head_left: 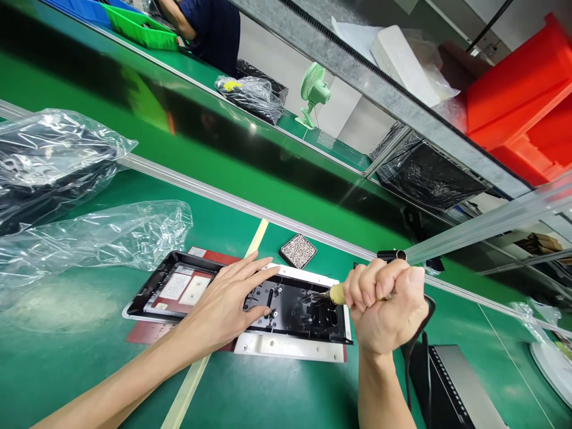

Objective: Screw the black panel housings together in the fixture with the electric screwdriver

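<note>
A long black plastic housing lies in a white and dark red fixture on the green bench. My left hand rests across the middle of the housing, fingers stretched out and pressing on it. In my right hand is a soldering iron, gripped in a fist round its yellowish handle. Its tip points left and down at the right part of the housing; whether it touches cannot be made out. Behind the housing sits a small dark tray full of tiny metal pieces.
Clear plastic bags lie at the left, one with dark parts inside. The iron's black cable hangs beside a grey and black box. A metal shelf with a red bin overhangs at right. Across the bench is another person.
</note>
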{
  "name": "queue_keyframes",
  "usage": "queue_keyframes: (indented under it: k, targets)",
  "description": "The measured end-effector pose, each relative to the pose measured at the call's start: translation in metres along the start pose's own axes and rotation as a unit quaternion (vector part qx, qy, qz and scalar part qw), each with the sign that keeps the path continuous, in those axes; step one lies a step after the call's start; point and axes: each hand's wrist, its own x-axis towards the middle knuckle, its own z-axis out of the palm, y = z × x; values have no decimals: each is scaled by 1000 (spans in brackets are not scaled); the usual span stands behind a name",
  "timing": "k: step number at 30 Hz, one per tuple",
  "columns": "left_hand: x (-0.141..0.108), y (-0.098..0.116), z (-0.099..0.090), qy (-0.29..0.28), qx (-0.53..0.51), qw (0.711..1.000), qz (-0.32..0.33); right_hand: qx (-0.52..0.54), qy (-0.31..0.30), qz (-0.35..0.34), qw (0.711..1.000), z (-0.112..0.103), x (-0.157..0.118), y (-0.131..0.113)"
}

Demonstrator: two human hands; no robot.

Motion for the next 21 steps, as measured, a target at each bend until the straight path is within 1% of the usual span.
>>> queue_keyframes:
  k: [8, 12, 15, 18, 21]
  targets:
    - [-1, -2, 2, 8, 11, 1000, 4, 30, -18, 20, 999, 1, 3, 7]
    - [-1, -11, 8, 35, 35, 998, 31, 35, -21, 28, 999, 2, 5, 13]
    - [1, -27, 15, 78, 53, 993, 71, 45, -12, 47, 998, 1, 6, 19]
    - [6, -50, 26, 114, 63, 985, 111, 52, -14, 66, 996, 0, 6, 24]
    - [11, -74, 40, 125, 57, 978, 157, 47, -20, 73, 996, -1, 7, 27]
